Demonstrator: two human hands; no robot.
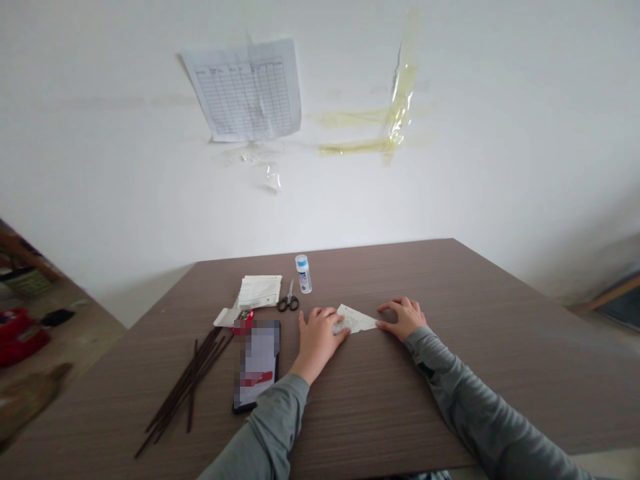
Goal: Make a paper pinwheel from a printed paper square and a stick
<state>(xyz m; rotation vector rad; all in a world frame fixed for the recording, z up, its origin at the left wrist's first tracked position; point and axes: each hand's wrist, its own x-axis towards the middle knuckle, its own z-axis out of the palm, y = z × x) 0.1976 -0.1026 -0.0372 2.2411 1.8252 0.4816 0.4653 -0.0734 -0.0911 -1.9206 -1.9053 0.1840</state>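
A small folded piece of white paper (356, 319) lies on the brown table (450, 347) between my hands. My left hand (319, 337) rests on the paper's left part, fingers stretched flat and pressing it down. My right hand (403, 316) touches the paper's right tip with its fingertips, fingers spread and slightly bent. Neither hand grips anything.
Scissors (289, 301), a small glue bottle (303, 273) and a stack of white papers (259, 291) lie behind my left hand. A phone (257, 363) and a bundle of thin dark sticks (187, 385) lie to the left. A printed sheet (245, 89) hangs on the wall.
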